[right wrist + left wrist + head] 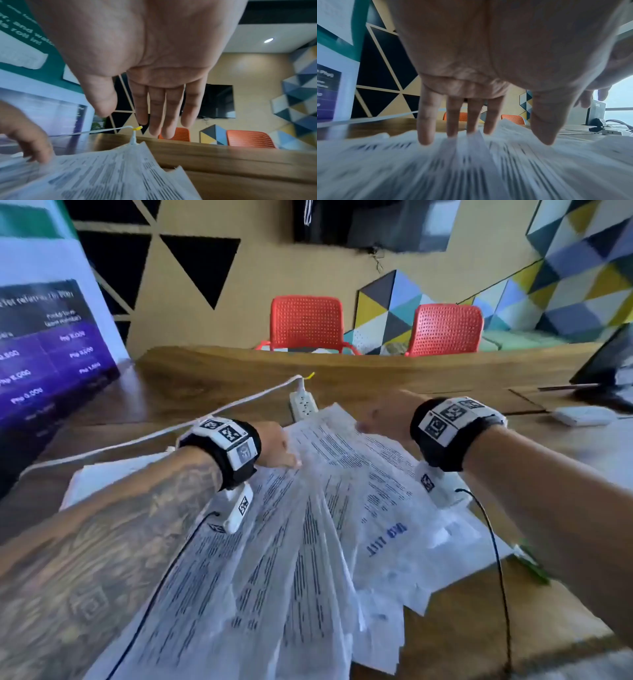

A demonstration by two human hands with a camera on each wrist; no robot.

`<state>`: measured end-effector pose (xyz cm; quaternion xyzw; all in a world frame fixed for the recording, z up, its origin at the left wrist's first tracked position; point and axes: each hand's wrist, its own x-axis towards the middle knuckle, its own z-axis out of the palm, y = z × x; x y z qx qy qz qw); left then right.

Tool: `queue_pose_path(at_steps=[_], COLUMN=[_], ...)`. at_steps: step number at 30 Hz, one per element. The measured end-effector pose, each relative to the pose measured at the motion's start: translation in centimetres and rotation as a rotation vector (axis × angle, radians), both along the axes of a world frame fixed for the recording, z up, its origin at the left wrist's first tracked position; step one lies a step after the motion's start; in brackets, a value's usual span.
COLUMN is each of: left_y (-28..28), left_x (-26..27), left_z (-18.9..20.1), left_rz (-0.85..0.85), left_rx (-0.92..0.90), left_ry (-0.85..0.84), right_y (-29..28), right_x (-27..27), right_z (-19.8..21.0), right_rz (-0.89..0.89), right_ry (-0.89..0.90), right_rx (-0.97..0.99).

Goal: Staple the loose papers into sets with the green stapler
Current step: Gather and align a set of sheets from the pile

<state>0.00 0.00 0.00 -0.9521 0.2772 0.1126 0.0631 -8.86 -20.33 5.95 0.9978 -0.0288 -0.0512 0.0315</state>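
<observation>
My left hand [274, 445] lies with straight fingers [425, 121] pressed onto the loose papers [308, 542], grasping nothing. I judge that this pins the fanned sheets to the counter [479, 604] so they cannot slide while I sort them. My right hand [380, 419] hovers flat above the far corner of the fan, fingers [157, 108] extended and released, touching nothing (the right wrist view shows clear air between fingertips and paper). It is placed, I judge, to draw off the top sheets for a first set. The papers overlap in a spread, far edges beside a white power strip [303, 405]. The green stapler [529, 565] rests near the counter's right edge, mostly hidden under my right forearm, so it is untouched.
</observation>
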Motion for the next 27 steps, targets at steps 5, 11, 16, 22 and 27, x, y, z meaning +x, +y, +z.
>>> queue_pose_path(at_steps=[5,11,16,22,27], left_y=[2.9,7.8,9.3,9.0,11.2], left_x=[-4.5,-7.9,-10.3,-13.8,-14.2], left_z=[-2.7,-3.9,-4.3,-2.8,-2.2], left_rz=[0.140,0.360,0.451,0.420,0.444], left_rx=[-0.051,-0.299,-0.309,-0.241,-0.162], left_ry=[-0.042,0.060,0.061,0.059,0.069], right_y=[-4.8,-9.4,-6.8,-8.2,-4.6], right_x=[-6.1,-11.7,-18.0,-19.8,-16.7], right_z=[-2.8,-6.9,-6.1,-6.1,-4.4], right_rz=[-0.186,-0.372,-0.436,-0.425,-0.373], right_ry=[0.051,0.129,0.332,0.135,-0.226], right_rx=[0.003,-0.093,-0.163,-0.072,0.270])
